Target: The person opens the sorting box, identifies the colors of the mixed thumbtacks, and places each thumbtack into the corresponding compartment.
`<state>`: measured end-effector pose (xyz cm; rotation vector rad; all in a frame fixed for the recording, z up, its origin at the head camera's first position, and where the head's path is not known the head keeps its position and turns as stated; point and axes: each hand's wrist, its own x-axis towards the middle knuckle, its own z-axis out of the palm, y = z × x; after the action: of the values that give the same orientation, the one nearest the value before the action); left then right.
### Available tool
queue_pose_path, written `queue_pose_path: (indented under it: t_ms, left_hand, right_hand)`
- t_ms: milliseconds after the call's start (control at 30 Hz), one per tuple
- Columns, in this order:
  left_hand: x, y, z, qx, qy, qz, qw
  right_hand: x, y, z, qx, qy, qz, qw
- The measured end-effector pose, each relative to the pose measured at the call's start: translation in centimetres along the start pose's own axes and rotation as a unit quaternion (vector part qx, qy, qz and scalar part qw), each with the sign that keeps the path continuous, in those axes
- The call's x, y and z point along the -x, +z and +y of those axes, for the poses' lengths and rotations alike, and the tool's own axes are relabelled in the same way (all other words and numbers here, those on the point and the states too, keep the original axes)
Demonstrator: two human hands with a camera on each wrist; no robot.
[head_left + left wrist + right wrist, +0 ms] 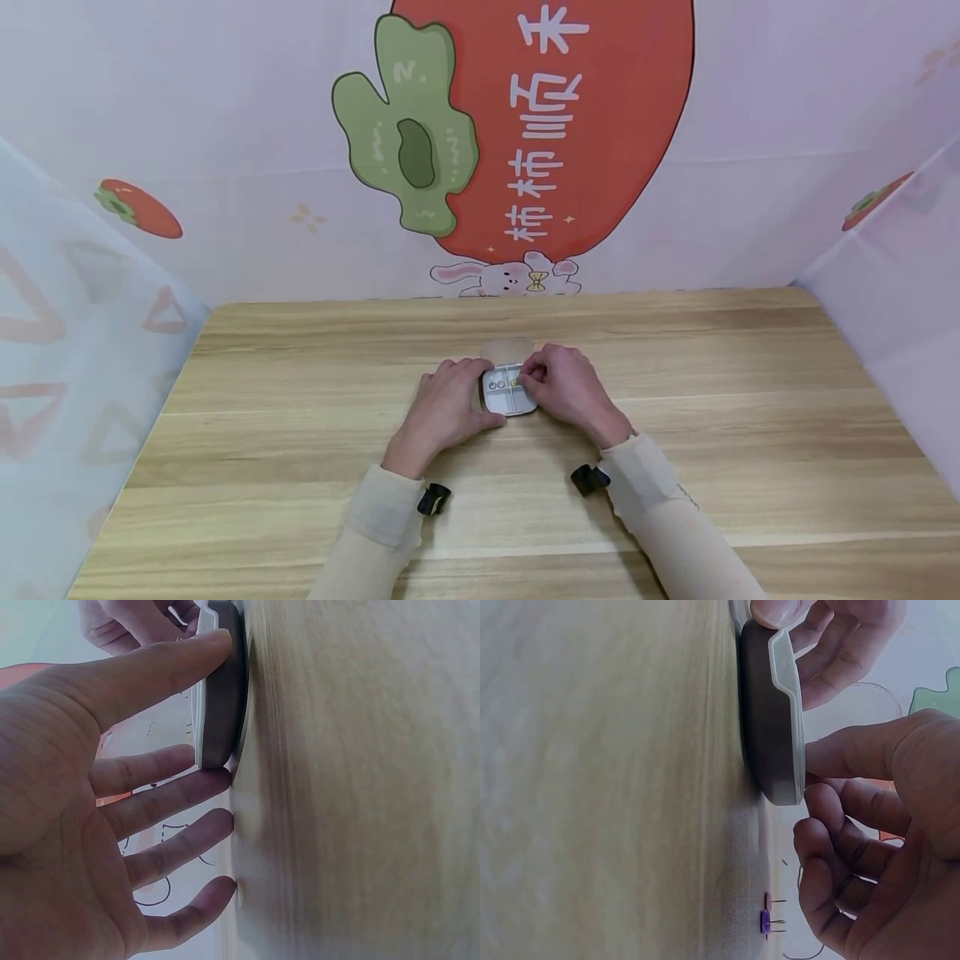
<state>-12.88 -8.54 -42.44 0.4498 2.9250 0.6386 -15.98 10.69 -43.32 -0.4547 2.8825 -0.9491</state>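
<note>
A small pill box (510, 402) with a pale divided tray and dark outer shell sits on the table, its see-through lid (506, 350) folded back. My left hand (447, 406) holds the box at its left side, thumb on the near edge and fingers at the far corner. Two small round pieces (497, 385) lie in the upper left compartment. Over the upper right compartment, my right hand (567, 383) has thumb and forefinger together, right beside a small yellowish piece (514, 383). Its fingertips hide behind the rim in the right wrist view; I cannot tell whether they pinch anything.
The wood-grain table (300, 450) extends on all sides of the box. In the right wrist view, a small purple piece (765, 922) with thin pins lies beyond the box. Printed cloth (262, 125) hangs behind the table and at both sides.
</note>
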Motion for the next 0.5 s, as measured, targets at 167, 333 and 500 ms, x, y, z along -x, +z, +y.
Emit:
queue_pose_path:
  t_ms: [167, 333, 500]
  left_hand:
    - [0.09, 0.06, 0.01, 0.004, -0.002, 0.0, 1.0]
    - [0.07, 0.13, 0.01, 0.006, -0.003, 0.001, 1.0]
    - [0.07, 0.18, -0.02, 0.005, -0.002, 0.002, 1.0]
  right_hand:
    - [0.04, 0.04, 0.03, -0.002, 0.001, -0.001, 1.0]
    - [0.1, 0.02, 0.0, -0.001, -0.003, 0.002, 1.0]
    - [0.18, -0.02, -0.03, 0.002, -0.009, 0.006, 1.0]
